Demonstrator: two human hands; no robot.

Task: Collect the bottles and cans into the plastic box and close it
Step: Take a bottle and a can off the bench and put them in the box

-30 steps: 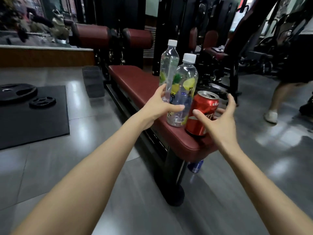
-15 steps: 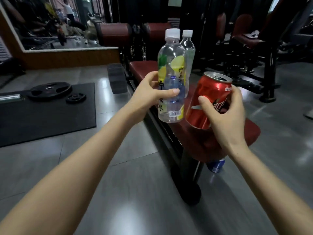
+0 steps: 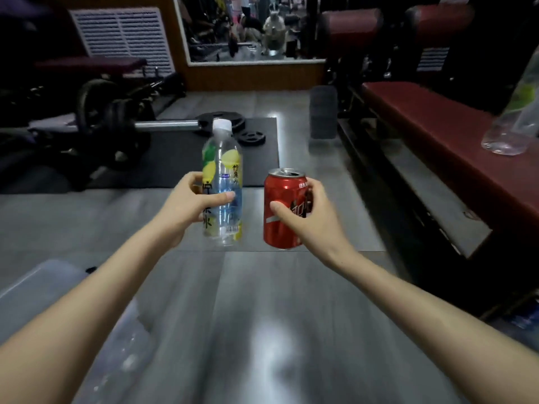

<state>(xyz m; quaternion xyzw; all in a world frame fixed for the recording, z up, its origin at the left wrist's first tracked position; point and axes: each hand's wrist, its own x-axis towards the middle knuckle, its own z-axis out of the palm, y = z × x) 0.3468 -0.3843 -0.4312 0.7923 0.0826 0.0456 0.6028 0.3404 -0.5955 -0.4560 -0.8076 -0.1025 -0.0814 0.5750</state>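
My left hand (image 3: 186, 207) grips a clear lemon-water bottle (image 3: 224, 170) with a white cap, held upright above the grey floor. Beside it, my right hand (image 3: 309, 217) holds an opened red cola can (image 3: 281, 211), also upright. A second clear bottle (image 3: 516, 118) stands on the red bench (image 3: 431, 129) at the far right, cut by the frame edge. The clear plastic box (image 3: 38, 281) sits on the floor at lower left, partly hidden behind my left forearm. Something blue (image 3: 525, 319) lies under the bench's near end at the right edge.
A black mat (image 3: 180, 158) holds a barbell (image 3: 163, 125) and weight plates (image 3: 250, 137). A grey block (image 3: 323, 112) stands beside the bench frame. A mirror (image 3: 248, 27) and another bench lie at the back; grey floor stretches ahead.
Both hands lifted the bottle and the can off the bench and carried them left over the floor. My view swung left, so the bench now lies at the right and the box shows.
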